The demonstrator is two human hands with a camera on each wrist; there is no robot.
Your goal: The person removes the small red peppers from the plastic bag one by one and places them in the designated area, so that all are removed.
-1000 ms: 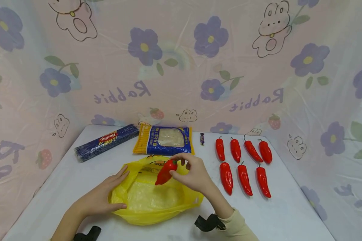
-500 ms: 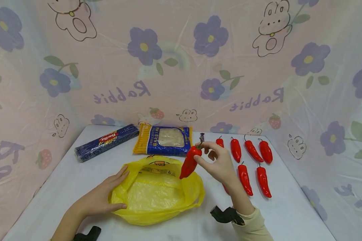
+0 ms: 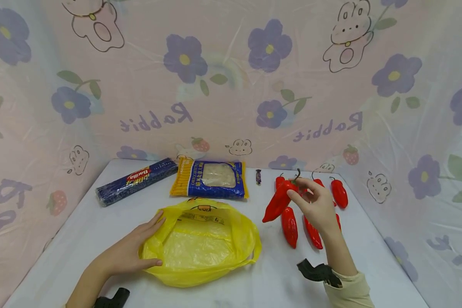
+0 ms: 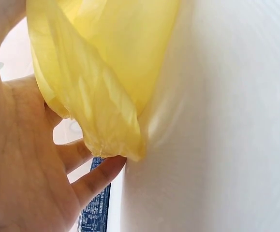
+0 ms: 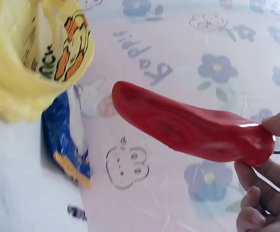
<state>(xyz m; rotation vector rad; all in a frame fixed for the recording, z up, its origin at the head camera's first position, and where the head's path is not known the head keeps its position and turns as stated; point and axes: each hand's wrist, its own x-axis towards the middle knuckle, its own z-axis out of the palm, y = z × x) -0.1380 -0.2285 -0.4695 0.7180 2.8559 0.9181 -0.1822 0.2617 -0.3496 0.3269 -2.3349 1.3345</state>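
Note:
My right hand (image 3: 318, 204) pinches a red chili pepper (image 3: 277, 203) by its stem end, above the table and right of the bag. In the right wrist view that glossy pepper (image 5: 188, 126) points away from the fingertips, its green stem just showing. A yellow plastic bag (image 3: 200, 277) lies with its mouth wide, nothing visible inside. My left hand (image 3: 128, 249) rests against the bag's left side, fingers spread and fairly straight. In the left wrist view, those fingers (image 4: 101, 179) lie behind the yellow plastic (image 4: 106, 101). Several more red peppers (image 3: 289, 229) lie in rows, partly hidden by the right hand.
At the back left lies a dark blue spaghetti pack (image 3: 136, 182). A blue and yellow pasta bag (image 3: 209, 179) sits behind the yellow bag. To its right is a small dark-wrapped piece (image 3: 258, 177). A printed curtain (image 3: 223, 98) surrounds the white table (image 3: 277, 282).
My right hand has carried the pepper from above the bag's mouth rightward to over the pepper rows. The left hand and bag stay nearly as they were.

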